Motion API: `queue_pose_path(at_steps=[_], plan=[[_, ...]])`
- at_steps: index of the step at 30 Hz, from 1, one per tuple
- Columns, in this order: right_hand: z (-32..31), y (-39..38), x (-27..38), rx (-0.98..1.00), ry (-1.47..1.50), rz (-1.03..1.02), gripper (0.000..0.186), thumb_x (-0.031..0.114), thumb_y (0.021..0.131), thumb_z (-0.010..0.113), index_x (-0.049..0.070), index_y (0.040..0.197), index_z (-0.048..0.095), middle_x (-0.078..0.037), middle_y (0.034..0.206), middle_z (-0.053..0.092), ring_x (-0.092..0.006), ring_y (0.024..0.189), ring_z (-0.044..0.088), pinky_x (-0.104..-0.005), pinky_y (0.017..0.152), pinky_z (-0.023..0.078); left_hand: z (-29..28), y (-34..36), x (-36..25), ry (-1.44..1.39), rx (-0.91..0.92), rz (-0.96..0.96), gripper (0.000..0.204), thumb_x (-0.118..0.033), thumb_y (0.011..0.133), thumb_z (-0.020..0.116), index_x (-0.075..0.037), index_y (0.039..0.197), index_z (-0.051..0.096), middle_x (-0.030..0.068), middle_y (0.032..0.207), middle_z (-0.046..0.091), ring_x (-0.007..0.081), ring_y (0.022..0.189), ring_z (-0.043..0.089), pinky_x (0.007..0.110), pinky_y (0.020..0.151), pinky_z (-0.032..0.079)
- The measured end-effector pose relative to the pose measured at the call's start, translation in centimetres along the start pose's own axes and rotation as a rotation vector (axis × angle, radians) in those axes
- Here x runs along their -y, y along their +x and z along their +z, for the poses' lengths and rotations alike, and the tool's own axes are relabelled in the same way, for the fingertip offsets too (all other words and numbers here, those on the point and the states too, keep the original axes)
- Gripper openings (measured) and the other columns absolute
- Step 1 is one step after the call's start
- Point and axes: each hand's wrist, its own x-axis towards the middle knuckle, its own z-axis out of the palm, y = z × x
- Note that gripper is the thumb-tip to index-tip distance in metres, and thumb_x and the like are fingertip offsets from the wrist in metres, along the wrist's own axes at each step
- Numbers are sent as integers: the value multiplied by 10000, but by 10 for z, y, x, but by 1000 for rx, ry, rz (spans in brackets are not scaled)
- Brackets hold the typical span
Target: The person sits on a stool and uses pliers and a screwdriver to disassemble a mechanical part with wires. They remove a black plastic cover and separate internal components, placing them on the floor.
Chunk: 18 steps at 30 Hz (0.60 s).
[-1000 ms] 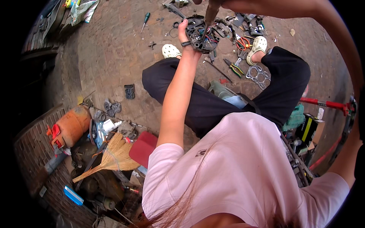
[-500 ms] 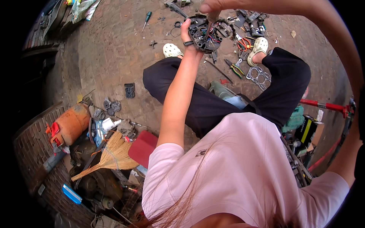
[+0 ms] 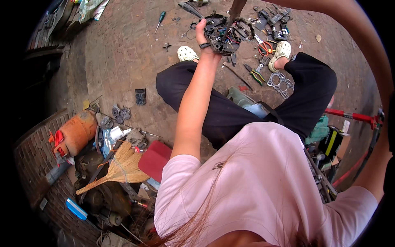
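My left hand (image 3: 201, 33) holds up a dark, round mechanical part (image 3: 216, 29) with an open, cluttered inside and thin coloured wires. Its thumb lies along the part's left side, while the other fingers are hidden under it. A screwdriver-like tool (image 3: 236, 11) with a brownish handle reaches down from the top edge, its thin shaft pointing into the part. Whether its tip touches anything is unclear. Only my right forearm (image 3: 329, 7) shows, curving along the top right; the hand is beyond the picture's upper edge.
On the brick floor lie a screwdriver (image 3: 160, 19), pliers (image 3: 256, 75), orange-handled scissors (image 3: 266, 47), a metal gasket (image 3: 281, 85) and loose dark parts (image 3: 275, 24). To the left are an orange gas cylinder (image 3: 80, 128) and a straw broom (image 3: 125, 165). A red bar (image 3: 349, 115) stands right.
My right hand has risen out of the picture at the top, and the tool's handle now shows longer and more upright. My left hand still holds the part in nearly the same place.
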Motion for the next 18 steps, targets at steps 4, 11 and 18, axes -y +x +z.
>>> queue_pose_path(at_steps=[4,11,18], plan=[[-10,1,-6,78,-191,-123,287,257,900,620,-25,954,614,-157,708,635,-282,626,611,-380,592,483,-3,-2,-2,24,11,19,472,-510,827,532,-73,985,609,76,875,659,227,774,647,379,678,542],[-3,-3,-14,103,97,-246,222,113,870,636,-31,1024,568,-158,778,653,-281,682,634,-364,669,494,-9,4,4,-17,2,2,481,-510,830,520,-65,992,608,88,890,665,234,784,652,369,688,544],[2,-6,-12,1,-346,-29,318,275,923,582,-29,841,619,-185,706,631,-330,655,631,-425,625,504,-7,2,3,-27,14,26,469,-499,831,519,-63,986,598,101,906,662,241,795,648,377,714,541]])
